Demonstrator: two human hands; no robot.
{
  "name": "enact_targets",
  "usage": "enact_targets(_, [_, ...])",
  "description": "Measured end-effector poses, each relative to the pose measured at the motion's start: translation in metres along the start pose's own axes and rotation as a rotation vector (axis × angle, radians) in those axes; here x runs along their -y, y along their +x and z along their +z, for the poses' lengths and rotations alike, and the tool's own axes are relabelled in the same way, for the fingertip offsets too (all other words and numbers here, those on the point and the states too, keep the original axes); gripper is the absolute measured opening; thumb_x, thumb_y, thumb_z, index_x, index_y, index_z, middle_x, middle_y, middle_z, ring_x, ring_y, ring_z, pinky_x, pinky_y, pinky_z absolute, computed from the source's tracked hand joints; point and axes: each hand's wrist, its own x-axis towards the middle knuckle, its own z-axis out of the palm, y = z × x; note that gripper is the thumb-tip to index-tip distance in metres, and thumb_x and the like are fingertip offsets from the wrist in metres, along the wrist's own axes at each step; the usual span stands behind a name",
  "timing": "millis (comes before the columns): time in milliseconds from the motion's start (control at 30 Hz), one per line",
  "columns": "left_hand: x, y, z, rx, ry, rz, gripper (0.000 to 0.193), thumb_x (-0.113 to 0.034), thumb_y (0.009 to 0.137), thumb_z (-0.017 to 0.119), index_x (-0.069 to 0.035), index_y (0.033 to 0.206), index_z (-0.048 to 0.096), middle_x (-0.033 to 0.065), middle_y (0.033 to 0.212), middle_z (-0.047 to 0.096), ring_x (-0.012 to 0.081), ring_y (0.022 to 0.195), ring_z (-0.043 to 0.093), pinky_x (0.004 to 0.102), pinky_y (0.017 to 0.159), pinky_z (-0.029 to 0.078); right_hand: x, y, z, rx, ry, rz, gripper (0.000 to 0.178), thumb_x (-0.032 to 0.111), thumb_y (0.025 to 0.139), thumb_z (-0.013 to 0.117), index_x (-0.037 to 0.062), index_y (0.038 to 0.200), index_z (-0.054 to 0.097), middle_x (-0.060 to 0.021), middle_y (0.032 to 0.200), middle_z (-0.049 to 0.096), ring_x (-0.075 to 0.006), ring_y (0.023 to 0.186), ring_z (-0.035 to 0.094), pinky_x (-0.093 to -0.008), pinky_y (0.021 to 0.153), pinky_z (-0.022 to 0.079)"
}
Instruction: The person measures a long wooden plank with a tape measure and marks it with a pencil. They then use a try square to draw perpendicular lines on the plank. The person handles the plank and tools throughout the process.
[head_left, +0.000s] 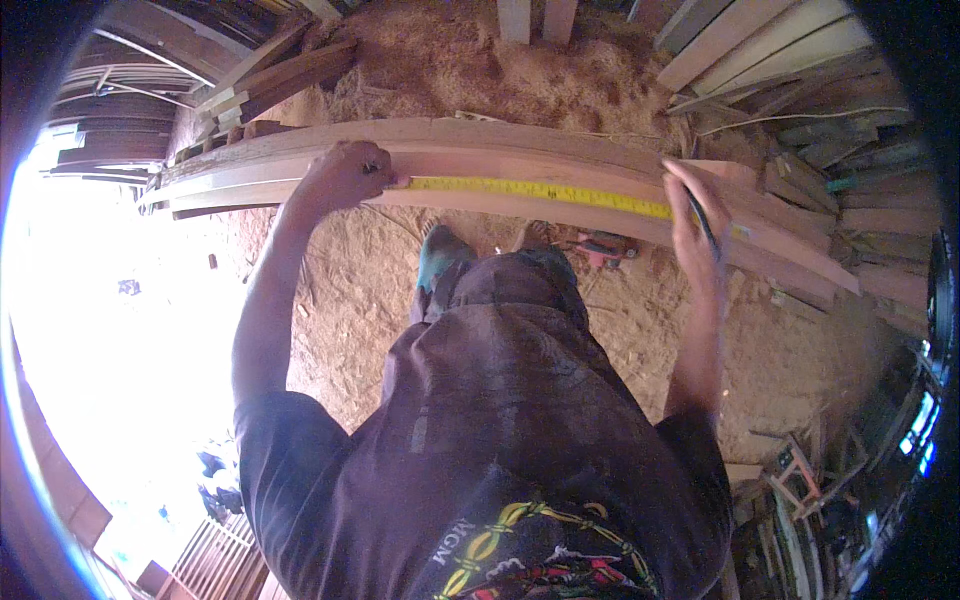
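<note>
A yellow tape measure stretches along a long reddish-brown wooden plank lying crosswise in front of me. At the tape's left end, my left hand is closed round it, with something dark showing among the fingers. My right hand is at the plank's right part, by the tape's other stretch. Its fingers point away from me, and a slim dark pencil-like stick lies along them. A short pale piece of the tape or a label shows just right of that hand.
Planks are stacked at the far left and far right. Sawdust covers the ground. A red and dark power tool lies near my feet. A wooden frame and scrap wood stand at the lower right.
</note>
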Motion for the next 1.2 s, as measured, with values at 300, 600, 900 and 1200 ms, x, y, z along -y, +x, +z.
enact_targets(300, [0.087,-0.083,-0.014,0.097,-0.224,-0.368,0.046,-0.048,0.086,0.086,-0.003,0.091,0.078,0.0096,0.08,0.072,0.0252,0.075,0.07,0.0413,0.073,0.054,0.054,-0.044,0.009,0.173,-0.299,0.097,0.015,0.012,0.092,0.079,0.0,0.101,0.076,-0.0126,0.09,0.071,-0.0243,0.087,0.069,-0.0356,0.081,0.054])
enact_targets(600, [0.23,-0.112,-0.06,-0.025,-0.101,-0.155,0.039,-0.035,0.088,0.086,0.002,0.091,0.075,0.0129,0.085,0.07,0.0274,0.08,0.07,0.0412,0.076,0.053,0.126,-0.035,0.138,0.173,0.012,0.2,0.011,0.008,0.089,0.082,0.0007,0.095,0.077,-0.009,0.085,0.066,-0.0209,0.079,0.065,-0.0344,0.074,0.051])
enact_targets(900, [0.327,-0.103,-0.102,0.014,-0.078,-0.118,0.037,-0.032,0.092,0.081,0.003,0.087,0.073,0.0112,0.079,0.063,0.0228,0.072,0.064,0.0402,0.068,0.049,0.145,-0.022,0.231,0.059,-0.069,0.095,0.016,0.017,0.087,0.086,0.0033,0.087,0.078,-0.0114,0.079,0.069,-0.0265,0.075,0.067,-0.0398,0.067,0.051])
enact_targets(1200, [0.338,-0.089,-0.105,-0.044,-0.063,-0.107,0.037,-0.033,0.091,0.083,0.002,0.09,0.075,0.0101,0.083,0.065,0.0234,0.074,0.067,0.0406,0.07,0.05,0.154,-0.005,0.246,0.082,-0.249,-0.076,0.017,0.018,0.086,0.085,0.0031,0.085,0.077,-0.0134,0.079,0.07,-0.0308,0.075,0.068,-0.0462,0.068,0.052])
